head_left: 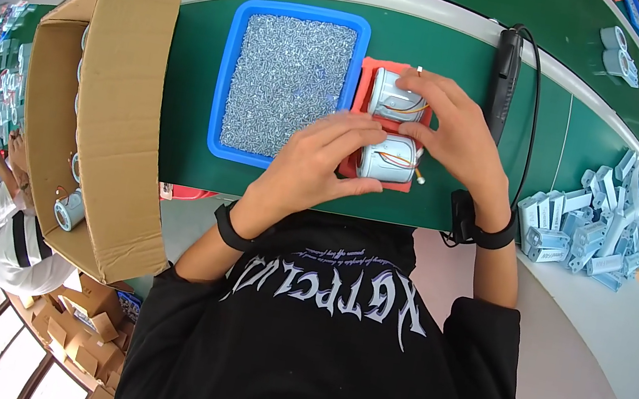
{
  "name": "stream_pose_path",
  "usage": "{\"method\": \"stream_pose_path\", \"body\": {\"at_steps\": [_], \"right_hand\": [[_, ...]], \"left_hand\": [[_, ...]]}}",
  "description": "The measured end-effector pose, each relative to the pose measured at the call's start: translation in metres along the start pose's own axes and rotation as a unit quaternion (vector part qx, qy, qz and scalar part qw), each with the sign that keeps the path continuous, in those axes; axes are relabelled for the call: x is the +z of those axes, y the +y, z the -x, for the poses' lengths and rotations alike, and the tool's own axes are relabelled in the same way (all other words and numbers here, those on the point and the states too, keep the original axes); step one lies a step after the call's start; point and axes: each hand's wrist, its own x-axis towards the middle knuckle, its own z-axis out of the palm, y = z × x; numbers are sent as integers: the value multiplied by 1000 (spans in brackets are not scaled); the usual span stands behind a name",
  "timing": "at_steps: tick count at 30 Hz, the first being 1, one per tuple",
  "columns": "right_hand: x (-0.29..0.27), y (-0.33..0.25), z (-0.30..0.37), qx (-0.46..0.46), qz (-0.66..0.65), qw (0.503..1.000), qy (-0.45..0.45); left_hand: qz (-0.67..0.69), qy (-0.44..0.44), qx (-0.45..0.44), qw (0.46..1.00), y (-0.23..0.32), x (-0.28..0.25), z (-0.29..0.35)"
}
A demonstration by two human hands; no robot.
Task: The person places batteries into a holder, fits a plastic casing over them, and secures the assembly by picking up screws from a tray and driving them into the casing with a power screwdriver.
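the cylinders (391, 102) are bluish-white, the pad (364, 87) red, the tray (226, 82) blue.

Printed lettering stood on the front of the person's black T-shirt (310, 358): one row of large, pale, spiky capitals (352, 292) curved across the chest, upside down in the head view. Nearer the hem sat small purplish lines of slanted print (343, 258), likewise inverted. On the pale plastic housings (546, 246) heaped at the right, any markings were too small to read.
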Motion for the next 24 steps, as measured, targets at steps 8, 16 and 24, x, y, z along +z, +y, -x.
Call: {"method": "stream_pose_path", "body": {"at_steps": [8,16,24], "right_hand": [[4,-1,-4,-20,17,1000,12],[12,-4,0,-5,-8,999,39],[-36,-27,47,9,77,980,182]], "left_hand": [[-5,4,-49,999,2,-3,5],[34,-17,-47,998,-5,1,5],[-5,5,-58,998,-6,6,12]]}}
